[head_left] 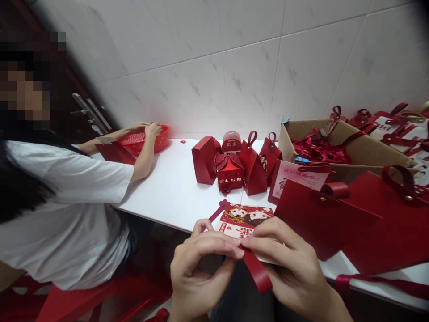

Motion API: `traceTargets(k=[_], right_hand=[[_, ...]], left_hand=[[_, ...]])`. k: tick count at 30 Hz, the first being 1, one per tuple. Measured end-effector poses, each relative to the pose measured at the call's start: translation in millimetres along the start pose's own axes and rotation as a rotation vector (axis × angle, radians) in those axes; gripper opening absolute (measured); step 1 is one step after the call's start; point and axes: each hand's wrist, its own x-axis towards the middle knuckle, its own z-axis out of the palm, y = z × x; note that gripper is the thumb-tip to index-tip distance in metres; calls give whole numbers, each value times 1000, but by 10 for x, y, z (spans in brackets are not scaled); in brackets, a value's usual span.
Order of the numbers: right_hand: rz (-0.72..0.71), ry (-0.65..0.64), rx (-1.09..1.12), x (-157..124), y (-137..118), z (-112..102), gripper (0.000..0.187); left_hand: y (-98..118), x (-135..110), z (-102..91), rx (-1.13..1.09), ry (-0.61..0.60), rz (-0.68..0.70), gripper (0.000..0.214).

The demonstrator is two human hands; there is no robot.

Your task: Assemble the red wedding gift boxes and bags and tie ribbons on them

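My left hand (203, 266) and my right hand (290, 261) meet at the front edge of the table, fingertips pinched close together. Between them is a flat printed gift bag (239, 223) with two cartoon figures on a red and cream panel. A dark red strap (258, 273) loops down from the pinch point toward me. Another narrow red strap (216, 212) with a flower-shaped end sticks out past the bag's far left corner. Whatever small part lies under the fingertips is hidden.
Several finished red boxes (230, 172) stand on the white table (170, 183) by the wall. To the right, a cardboard box (368, 172) holds dark red ribbons, with large red bags (321, 219) before it. At left, a person in a white shirt (77, 188) reaches into a red basket (162, 141).
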Motion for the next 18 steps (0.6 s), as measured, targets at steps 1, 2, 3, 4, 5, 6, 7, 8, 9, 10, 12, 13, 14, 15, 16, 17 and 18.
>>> traceTargets(k=[1, 2, 3, 4, 5, 6, 7, 8, 9, 10, 12, 13, 14, 15, 16, 17, 18], right_hand=[[0, -8, -6, 2, -14, -16, 35], [3, -12, -12, 5, -28, -30, 36], [13, -15, -17, 9, -41, -42, 36], [30, -19, -20, 12, -54, -51, 36], [54, -24, -18, 16, -66, -58, 36], [80, -32, -12, 19, -76, -63, 35], [109, -43, -3, 21, -84, -66, 34], [132, -52, 4, 22, -91, -66, 33], [149, -59, 10, 23, -95, -65, 33], [159, -62, 12, 23, -98, -62, 33], [166, -60, 8, 22, -98, -56, 33], [167, -56, 5, 21, -97, -54, 34], [167, -53, 3, 20, -96, -53, 34], [170, -51, 3, 20, -94, -52, 34], [170, -49, 5, 19, -94, -53, 34], [170, -47, 7, 20, -93, -56, 34], [170, -47, 11, 20, -93, -59, 34]], left_hand=[[9, -3, 3, 5, -3, -3, 37], [16, -6, 6, 10, -10, -4, 38], [22, -10, 9, 13, -19, -6, 38], [25, -14, 12, 14, -27, -8, 38], [26, -16, 16, 15, -36, -8, 38], [27, -17, 20, 16, -42, -6, 38], [26, -17, 24, 16, -44, -4, 38], [25, -16, 29, 16, -43, -3, 38], [26, -14, 33, 17, -40, -5, 39], [27, -12, 37, 18, -37, -5, 39], [31, -10, 45, 19, -31, -13, 39], [35, -10, 49, 17, -28, -15, 39], [38, -12, 51, 16, -22, -13, 39], [42, -15, 53, 17, -14, -7, 39], [45, -18, 55, 21, -8, 1, 39], [47, -21, 56, 28, -4, 10, 39], [49, -25, 56, 37, -4, 17, 40]])
